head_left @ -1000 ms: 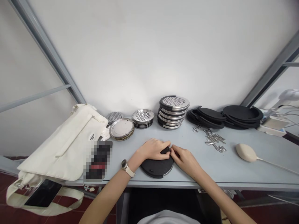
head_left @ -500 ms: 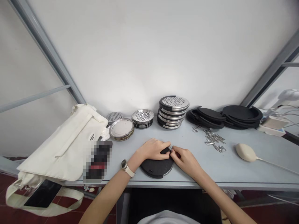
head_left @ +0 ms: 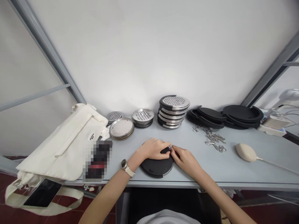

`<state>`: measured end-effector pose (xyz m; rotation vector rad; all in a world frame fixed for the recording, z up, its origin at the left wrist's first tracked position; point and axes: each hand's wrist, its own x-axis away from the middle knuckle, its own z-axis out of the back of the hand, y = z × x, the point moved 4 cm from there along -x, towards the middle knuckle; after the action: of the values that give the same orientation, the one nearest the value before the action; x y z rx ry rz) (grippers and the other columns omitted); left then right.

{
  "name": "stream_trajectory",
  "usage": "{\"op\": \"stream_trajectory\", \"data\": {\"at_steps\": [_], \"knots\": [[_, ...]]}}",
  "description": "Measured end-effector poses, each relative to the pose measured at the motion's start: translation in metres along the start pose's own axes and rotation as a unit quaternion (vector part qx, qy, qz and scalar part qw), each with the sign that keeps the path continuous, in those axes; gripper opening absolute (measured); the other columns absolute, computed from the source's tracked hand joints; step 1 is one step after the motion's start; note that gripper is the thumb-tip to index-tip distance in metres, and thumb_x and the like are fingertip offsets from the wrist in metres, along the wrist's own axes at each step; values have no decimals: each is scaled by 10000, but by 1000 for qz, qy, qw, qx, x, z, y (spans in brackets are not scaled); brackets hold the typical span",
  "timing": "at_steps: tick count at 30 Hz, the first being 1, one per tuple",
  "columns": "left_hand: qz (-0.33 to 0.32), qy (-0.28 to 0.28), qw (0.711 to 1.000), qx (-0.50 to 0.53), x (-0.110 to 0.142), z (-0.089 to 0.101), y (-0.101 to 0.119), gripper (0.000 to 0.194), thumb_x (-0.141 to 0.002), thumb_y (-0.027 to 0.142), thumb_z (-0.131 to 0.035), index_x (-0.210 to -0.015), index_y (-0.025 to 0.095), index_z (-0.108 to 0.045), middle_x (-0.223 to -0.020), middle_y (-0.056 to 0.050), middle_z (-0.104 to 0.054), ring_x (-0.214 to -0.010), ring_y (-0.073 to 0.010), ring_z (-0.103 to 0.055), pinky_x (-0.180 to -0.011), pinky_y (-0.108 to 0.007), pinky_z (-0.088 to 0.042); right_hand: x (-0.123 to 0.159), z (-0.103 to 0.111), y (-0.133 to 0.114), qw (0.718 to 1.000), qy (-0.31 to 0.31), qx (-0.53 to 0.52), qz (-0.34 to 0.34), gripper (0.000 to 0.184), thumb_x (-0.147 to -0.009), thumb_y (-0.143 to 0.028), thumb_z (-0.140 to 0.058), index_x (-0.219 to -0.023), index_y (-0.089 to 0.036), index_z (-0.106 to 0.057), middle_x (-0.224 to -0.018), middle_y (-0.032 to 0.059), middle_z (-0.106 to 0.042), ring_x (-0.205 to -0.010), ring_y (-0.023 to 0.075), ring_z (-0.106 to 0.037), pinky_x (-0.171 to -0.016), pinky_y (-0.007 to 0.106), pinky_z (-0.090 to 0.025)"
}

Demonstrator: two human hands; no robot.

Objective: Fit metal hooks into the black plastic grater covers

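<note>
A black round disc (head_left: 157, 166) with a thin metal edge lies flat near the table's front. My left hand (head_left: 153, 149), with a watch on its wrist, presses on top of it. Thumb and index finger of that hand close in at the disc's upper right rim. From the right, my right hand (head_left: 185, 158) pinches at the same spot. A small shiny metal piece (head_left: 169, 147) shows between the fingertips of both hands; most of it is hidden. Loose metal hooks (head_left: 215, 140) lie to the right.
Perforated metal discs (head_left: 143, 116), plain metal discs (head_left: 121, 128) and a taller black-and-metal stack (head_left: 174, 112) stand along the wall. Black round covers (head_left: 243, 115) are piled farther right. A cream corded device (head_left: 246, 152) lies right; a white bag (head_left: 63, 146) lies left.
Both hands stay at the disc's upper right rim. My right fingertips have shifted very slightly upward, and less of the small metal piece shows. The disc has not visibly moved.
</note>
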<state>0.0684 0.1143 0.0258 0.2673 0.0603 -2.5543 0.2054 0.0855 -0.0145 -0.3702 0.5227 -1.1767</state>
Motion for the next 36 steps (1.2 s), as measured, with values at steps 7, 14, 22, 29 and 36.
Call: {"op": "stream_trajectory", "data": {"at_steps": [7, 14, 22, 29, 36], "knots": [[-1, 3, 1000, 7, 1, -1, 0, 114, -863, 322, -487, -904, 222, -524, -756, 9, -653, -641, -164, -606, -547, -263, -315, 2, 2, -1, 999, 25, -30, 0, 281, -909, -323, -363, -646, -225, -368, -545, -38, -471, -489, 125, -413, -525, 243, -285], [-3, 5, 1000, 2, 1, 0, 0, 118, -868, 325, -481, -904, 223, -527, -762, 8, -660, -648, -166, -614, -546, -269, -314, 1, 2, 0, 999, 24, -27, -9, 281, -914, -321, -350, -651, -224, -371, -546, -33, -482, -485, 127, -422, -523, 245, -279], [-10, 10, 1000, 10, 1, 0, 0, 115, -872, 318, -473, -898, 221, -529, -777, 7, -662, -654, -163, -606, -552, -268, -313, 0, 0, -2, 1000, 1, -3, -7, 280, -938, -309, -293, -726, -223, -455, -658, 20, -611, -562, 162, -545, -559, 259, -321], [3, 9, 999, 51, 0, 0, -1, 103, -854, 306, -503, -866, 213, -546, -751, 10, -644, -630, -143, -578, -546, -259, -301, 0, 1, -2, 1000, 6, 14, -3, 284, -933, -296, -304, -720, -221, -477, -667, 26, -632, -568, 160, -563, -552, 255, -332], [16, 5, 997, 74, -1, 2, -1, 90, -835, 302, -536, -832, 213, -552, -687, 28, -606, -585, -126, -543, -530, -258, -298, 0, 2, -2, 1000, 21, 3, -5, 278, -932, -303, -324, -687, -225, -430, -614, 8, -590, -512, 146, -509, -521, 248, -310]]}}
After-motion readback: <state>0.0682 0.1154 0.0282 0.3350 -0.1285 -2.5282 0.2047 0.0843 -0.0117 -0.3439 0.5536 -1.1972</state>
